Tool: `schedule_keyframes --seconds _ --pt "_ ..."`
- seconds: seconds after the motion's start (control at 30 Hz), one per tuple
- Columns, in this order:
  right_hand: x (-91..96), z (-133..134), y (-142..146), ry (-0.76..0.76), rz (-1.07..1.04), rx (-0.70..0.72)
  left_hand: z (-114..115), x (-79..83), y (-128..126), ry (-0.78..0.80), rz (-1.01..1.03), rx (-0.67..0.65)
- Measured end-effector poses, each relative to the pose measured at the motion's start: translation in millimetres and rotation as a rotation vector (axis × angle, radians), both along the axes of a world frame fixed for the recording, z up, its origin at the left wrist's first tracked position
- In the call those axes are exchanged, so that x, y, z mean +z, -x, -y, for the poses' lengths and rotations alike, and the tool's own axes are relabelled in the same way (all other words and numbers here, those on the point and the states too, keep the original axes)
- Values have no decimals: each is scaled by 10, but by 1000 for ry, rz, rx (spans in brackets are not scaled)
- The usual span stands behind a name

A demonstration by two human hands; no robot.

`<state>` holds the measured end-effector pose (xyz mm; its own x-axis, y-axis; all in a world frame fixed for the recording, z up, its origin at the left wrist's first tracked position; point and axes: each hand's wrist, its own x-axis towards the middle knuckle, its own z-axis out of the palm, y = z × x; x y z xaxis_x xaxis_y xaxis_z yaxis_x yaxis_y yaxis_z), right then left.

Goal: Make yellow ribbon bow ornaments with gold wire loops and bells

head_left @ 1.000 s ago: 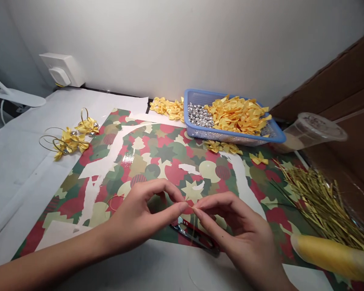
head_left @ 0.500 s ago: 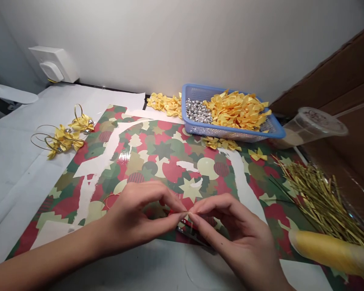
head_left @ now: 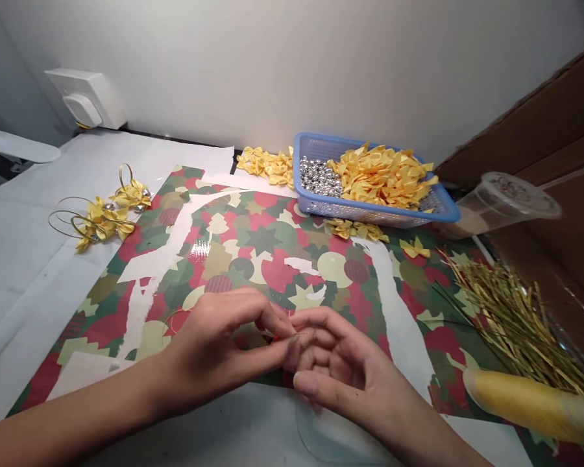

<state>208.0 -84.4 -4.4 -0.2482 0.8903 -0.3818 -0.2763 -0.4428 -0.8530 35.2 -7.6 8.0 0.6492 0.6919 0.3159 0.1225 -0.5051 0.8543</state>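
My left hand is closed, thumb and forefinger pinched at the middle front on a thin cord, of which only a fine bit shows at the tips. A thin orange-gold loop of cord curves out behind this hand; whether it is the same strand I cannot tell. My right hand lies against the left fingertips, its palm turned up, fingers loosely curled and thumb apart. Something red below the hands is mostly covered by the fingers.
A blue basket at the back holds silver beads and yellow ribbon bows. More bows lie around it. Looped bow ornaments rest at left. At right are olive-gold strands, a yellow roll and a plastic cup.
My right hand has come out of its pinch and turned palm up, its thumb now apart from the forefinger. The left hand keeps its pinch in nearly the same place.
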Motion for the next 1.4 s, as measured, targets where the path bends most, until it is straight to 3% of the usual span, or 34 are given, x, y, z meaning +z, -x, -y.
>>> schedule_keyframes --seconds 0.17,0.47,0.7,0.9,1.03,1.2,1.4 --pt "-20 -32 -36 37 0 11 0 2 -14 -55 -11 4" --pt "56 -50 0 -15 195 -74 11 -8 -10 -67 -11 6" --pt "11 -7 -26 -113 276 -158 -29 25 -18 -47 -39 43" --pt "32 -17 -43 -140 352 -233 -91 26 7 97 -313 87" --pt "86 -26 -32 -74 415 -269 -152 0 41 -14 -476 93" --pt "69 -38 -46 -108 413 -255 -213 -2 59 -104 -609 60" --pt "27 -41 -61 -125 377 -253 -169 1 72 -331 -430 19"
